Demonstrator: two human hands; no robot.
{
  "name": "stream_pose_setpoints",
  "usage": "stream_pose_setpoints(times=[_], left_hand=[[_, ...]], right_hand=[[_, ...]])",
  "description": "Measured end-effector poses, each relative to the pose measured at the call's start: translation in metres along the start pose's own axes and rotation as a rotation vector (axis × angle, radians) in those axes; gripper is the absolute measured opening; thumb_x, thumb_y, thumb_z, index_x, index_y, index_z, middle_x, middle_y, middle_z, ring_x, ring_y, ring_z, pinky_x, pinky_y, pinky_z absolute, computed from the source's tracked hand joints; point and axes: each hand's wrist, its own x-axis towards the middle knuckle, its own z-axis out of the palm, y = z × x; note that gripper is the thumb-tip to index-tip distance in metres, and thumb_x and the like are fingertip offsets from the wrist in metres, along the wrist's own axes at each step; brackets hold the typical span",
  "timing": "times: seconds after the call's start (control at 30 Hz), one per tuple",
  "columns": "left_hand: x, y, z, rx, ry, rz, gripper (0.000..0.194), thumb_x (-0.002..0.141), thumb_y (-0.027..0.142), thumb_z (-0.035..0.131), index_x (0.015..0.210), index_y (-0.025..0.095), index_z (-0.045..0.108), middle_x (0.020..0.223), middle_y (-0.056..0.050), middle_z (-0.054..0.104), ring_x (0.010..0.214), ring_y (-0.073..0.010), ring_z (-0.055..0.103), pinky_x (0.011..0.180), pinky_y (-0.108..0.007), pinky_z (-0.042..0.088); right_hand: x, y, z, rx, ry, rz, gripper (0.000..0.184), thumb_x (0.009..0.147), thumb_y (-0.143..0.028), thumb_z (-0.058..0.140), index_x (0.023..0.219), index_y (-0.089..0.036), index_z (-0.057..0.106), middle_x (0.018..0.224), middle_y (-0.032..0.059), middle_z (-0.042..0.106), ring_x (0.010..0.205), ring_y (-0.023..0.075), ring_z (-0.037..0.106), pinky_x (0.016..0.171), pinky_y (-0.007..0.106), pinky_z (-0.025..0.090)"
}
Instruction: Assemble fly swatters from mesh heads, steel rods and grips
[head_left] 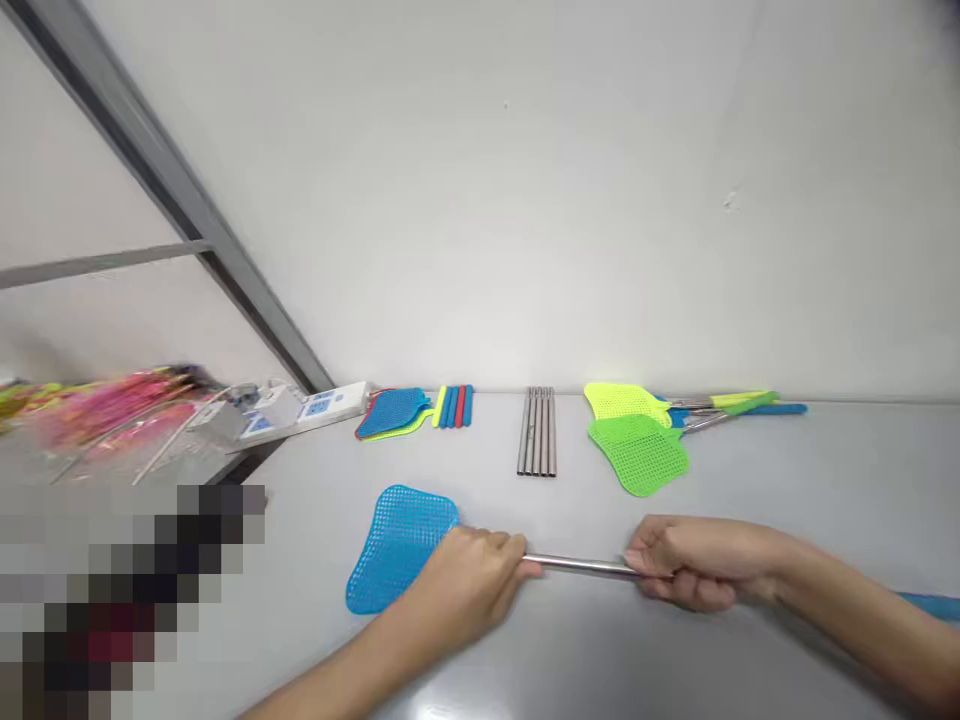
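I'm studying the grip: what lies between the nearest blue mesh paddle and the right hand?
In the head view: the left hand, next to the blue mesh paddle, then a metal rod reaching the right hand.

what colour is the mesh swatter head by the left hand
The mesh swatter head is blue, in the head view.

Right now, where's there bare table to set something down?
Bare table shows between your left forearm and right forearm, and between that right one and the swatter pile. A narrower gap separates the coloured handles from the metal tubes. Back left is crowded: stacked swatter heads beside the power strip.
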Motion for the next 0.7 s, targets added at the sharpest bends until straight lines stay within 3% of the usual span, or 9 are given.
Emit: stream_pose_setpoints(times=[0.7], left_hand=[[0.001,0.022,-0.006,0.024,0.003,0.039,0.032,0.091,0.034,0.030,0.070,0.018,0.048,0.061,-0.001,0.061,0.047,-0.0173,0.055,0.043,-0.027,0.027]], right_hand=[[-0.002,-0.009,0.022,0.031,-0.050,0.104,0.029,0.081,-0.030,0.040,0.055,-0.017,0.041,0.037,-0.0099,0.019,0.032,0.0030,0.008,0.025,0.012,0.006]])
